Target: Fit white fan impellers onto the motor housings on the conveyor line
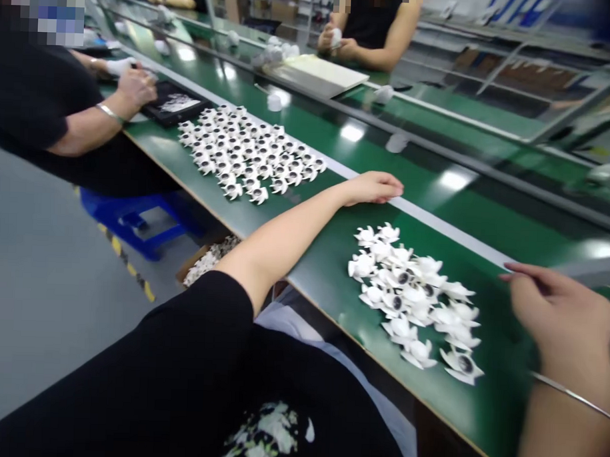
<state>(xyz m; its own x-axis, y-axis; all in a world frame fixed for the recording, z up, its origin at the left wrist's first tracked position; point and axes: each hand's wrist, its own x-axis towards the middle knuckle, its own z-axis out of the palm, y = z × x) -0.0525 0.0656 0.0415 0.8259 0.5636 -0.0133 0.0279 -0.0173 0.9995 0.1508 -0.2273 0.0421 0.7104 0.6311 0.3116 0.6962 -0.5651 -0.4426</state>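
My left hand reaches across the green bench to the long white strip, its fingers pressed together at the strip's edge. At the right, my right hand has thumb and forefinger pinched where the strip meets it. Whether either hand grips the strip or something small, I cannot tell. Between and below the hands lies a loose pile of white fan impellers with curved blades, some showing dark round centres. Left of my left arm, many similar impellers stand close together, dark centres up.
A co-worker works beside a black tray at left; another person sits across the line. A metal rail runs beyond the strip. Below the bench are a blue stool and a box of white parts.
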